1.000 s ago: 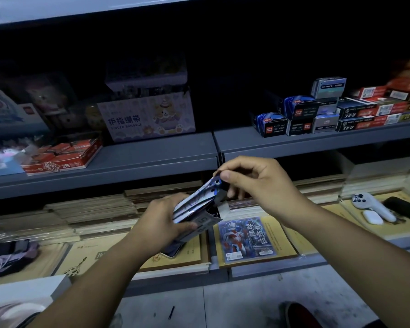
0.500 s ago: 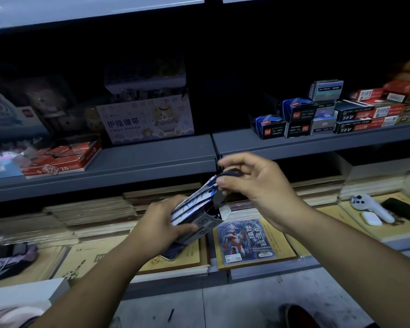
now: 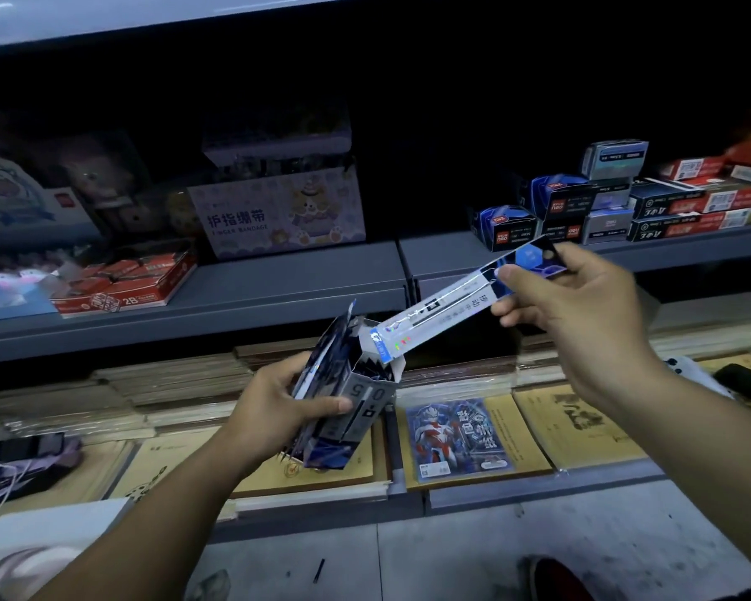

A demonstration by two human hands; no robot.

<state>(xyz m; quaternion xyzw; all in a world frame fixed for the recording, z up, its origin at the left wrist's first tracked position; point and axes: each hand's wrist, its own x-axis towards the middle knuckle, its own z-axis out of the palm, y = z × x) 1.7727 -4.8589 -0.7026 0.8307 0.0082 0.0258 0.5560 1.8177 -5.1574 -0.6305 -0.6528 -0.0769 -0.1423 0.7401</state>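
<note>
Left hand (image 3: 278, 405) grips the box (image 3: 356, 409); right hand (image 3: 582, 314) pinches the packet (image 3: 443, 310), its end at the mouth.

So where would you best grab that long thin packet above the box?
Probably its upper end, pinched across the flat faces from the upper right, as the right hand does. The packet is long, flat and tilted, its lower end at the mouth of the box, which the left hand grips.

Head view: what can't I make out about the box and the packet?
Inside the box: head view, the opening is dark, so the packets left can't be counted.
Top end of the packet: head view, covered by the right hand; print too small.
Rear of the box: head view, behind the left hand.
</note>
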